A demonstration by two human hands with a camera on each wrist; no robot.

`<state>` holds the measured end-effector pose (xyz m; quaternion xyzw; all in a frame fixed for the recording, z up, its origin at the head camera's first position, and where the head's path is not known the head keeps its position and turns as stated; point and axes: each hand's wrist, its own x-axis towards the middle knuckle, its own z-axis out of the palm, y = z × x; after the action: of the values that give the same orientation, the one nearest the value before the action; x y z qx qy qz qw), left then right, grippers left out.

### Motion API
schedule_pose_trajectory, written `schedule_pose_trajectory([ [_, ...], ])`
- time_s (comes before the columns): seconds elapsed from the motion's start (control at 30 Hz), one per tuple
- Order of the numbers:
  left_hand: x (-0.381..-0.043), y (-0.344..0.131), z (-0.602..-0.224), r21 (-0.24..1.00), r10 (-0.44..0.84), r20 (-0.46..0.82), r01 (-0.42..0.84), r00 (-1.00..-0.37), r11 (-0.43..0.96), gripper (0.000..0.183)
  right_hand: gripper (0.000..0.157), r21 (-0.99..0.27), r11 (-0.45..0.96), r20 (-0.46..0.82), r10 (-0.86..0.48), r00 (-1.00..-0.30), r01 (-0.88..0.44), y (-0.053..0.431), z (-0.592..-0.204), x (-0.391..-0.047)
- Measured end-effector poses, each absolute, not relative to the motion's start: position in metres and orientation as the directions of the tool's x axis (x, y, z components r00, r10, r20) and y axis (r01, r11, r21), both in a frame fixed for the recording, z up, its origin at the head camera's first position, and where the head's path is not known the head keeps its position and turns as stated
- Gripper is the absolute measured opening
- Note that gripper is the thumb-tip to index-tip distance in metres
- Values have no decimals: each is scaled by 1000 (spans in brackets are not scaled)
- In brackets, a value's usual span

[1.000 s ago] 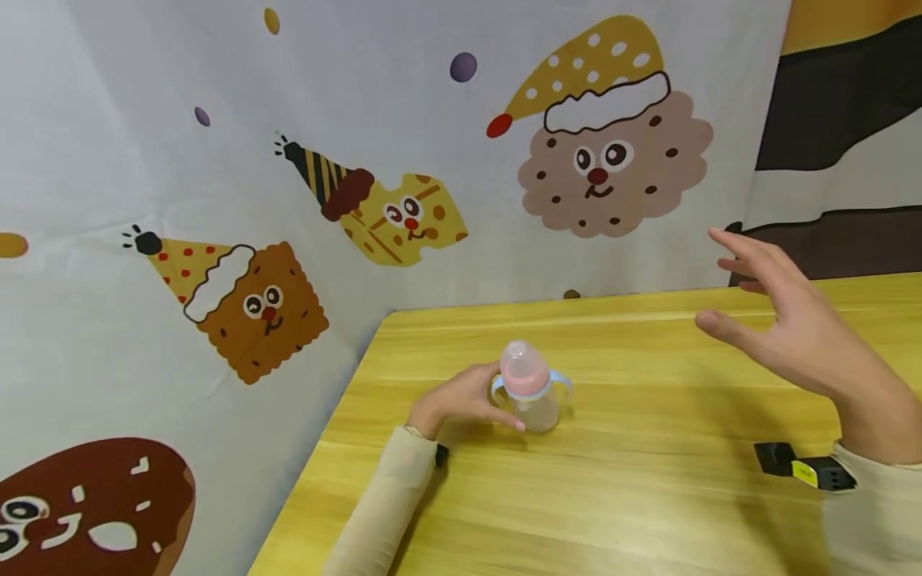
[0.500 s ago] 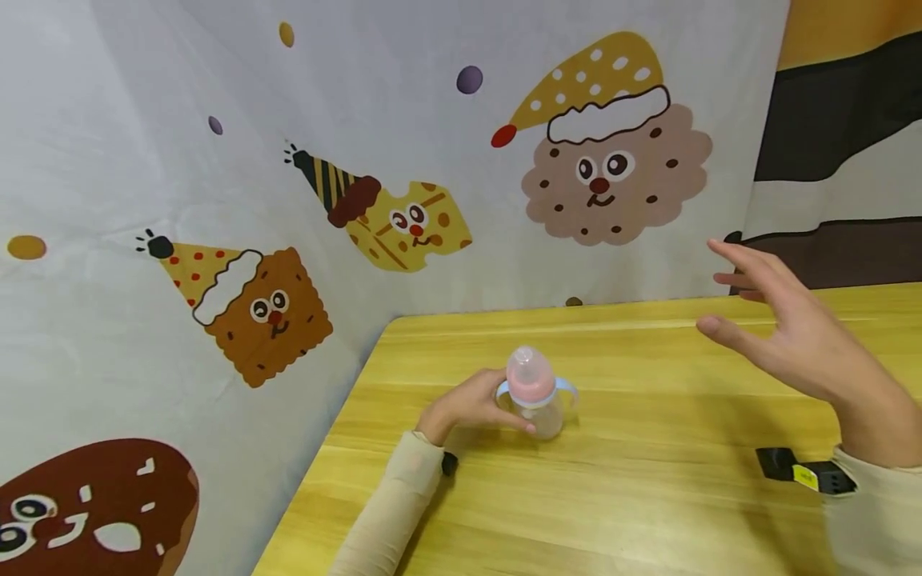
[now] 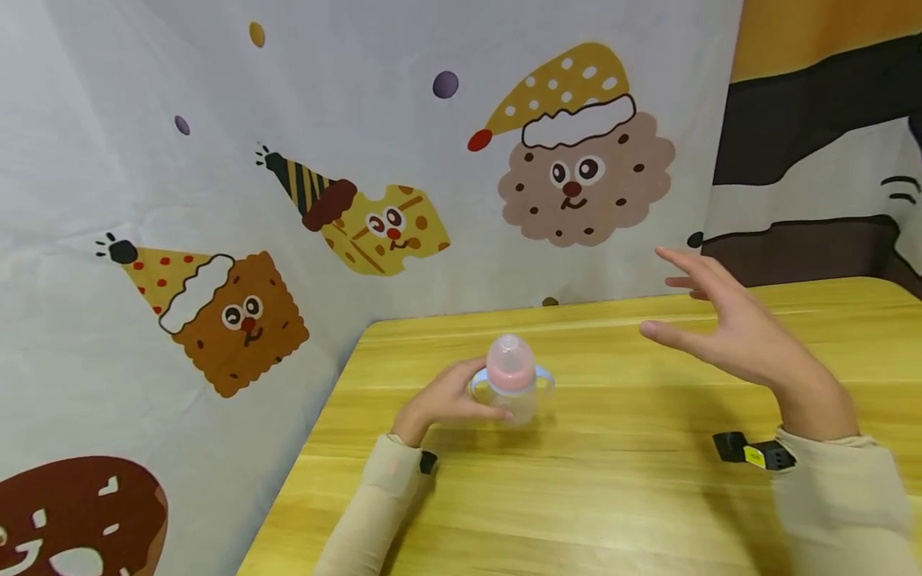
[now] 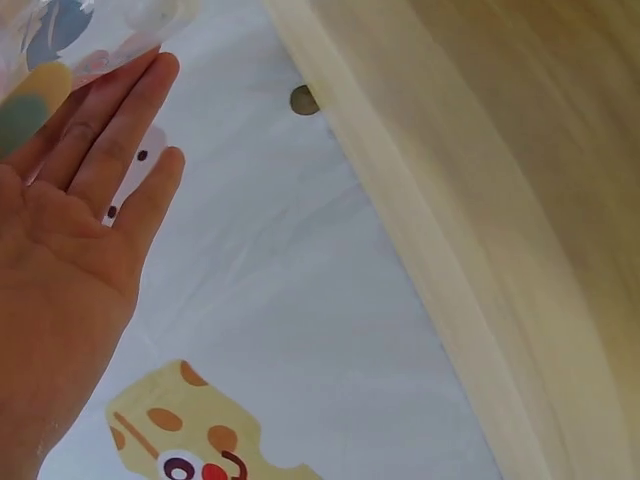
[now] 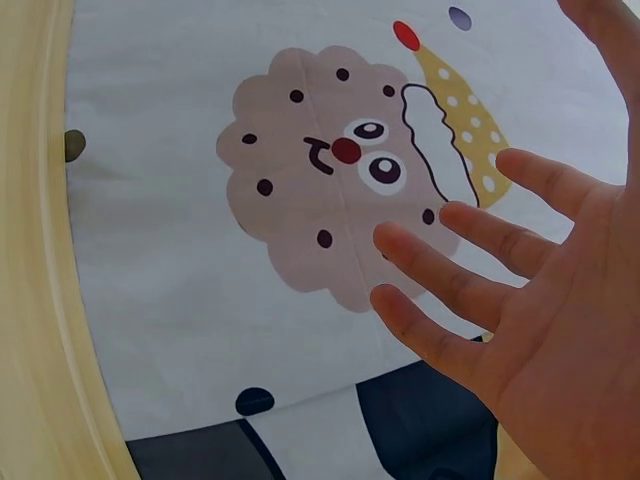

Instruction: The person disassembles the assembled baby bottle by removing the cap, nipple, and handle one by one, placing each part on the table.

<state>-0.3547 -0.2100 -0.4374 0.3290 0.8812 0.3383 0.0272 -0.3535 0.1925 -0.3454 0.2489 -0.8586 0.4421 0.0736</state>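
Observation:
A clear baby bottle (image 3: pixel 513 380) with a pink collar, a see-through cap and two pale blue side handles is upright over the left part of the table. My left hand (image 3: pixel 454 394) holds it from the left side, thumb in front and fingers behind, partly hidden by the bottle. In the left wrist view, part of the bottle (image 4: pixel 110 35) shows at the top left corner, against the fingers of the left hand (image 4: pixel 75 230). My right hand (image 3: pixel 742 332) is raised above the table at the right, fingers spread and holding nothing; the right wrist view shows the same hand (image 5: pixel 520 310).
The yellow wood-grain table (image 3: pixel 576 496) has its back edge against a white cloth (image 3: pixel 403 72) printed with cartoon snacks. A second cloth wall stands along the left side. Black wrist camera mounts (image 3: pixel 752 452) sit at both wrists.
The bottle and left hand have shifted slightly up and away relative to the table. My right hand has come left, closer to the bottle. The head view has turned a little right.

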Motion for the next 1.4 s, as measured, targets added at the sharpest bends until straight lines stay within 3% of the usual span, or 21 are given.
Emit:
schedule_pose_trajectory([
  [0.63,-343,-202,-418,508,523,314,605,-793,613,68,94,-713,474,305,-455,-836,-518,158,-348,-346],
  [0.97,-339,-191,-415,424,563,379,679,-734,600,67,103,-726,367,348,-533,-771,-581,136,-348,-343],
  [1.2,-335,-184,-410,410,566,384,684,-729,603,68,108,-717,333,363,-572,-736,-613,124,-348,-336],
  [1.4,-333,-184,-407,391,587,374,696,-718,602,66,102,-699,306,369,-621,-692,-647,112,-353,-336],
])
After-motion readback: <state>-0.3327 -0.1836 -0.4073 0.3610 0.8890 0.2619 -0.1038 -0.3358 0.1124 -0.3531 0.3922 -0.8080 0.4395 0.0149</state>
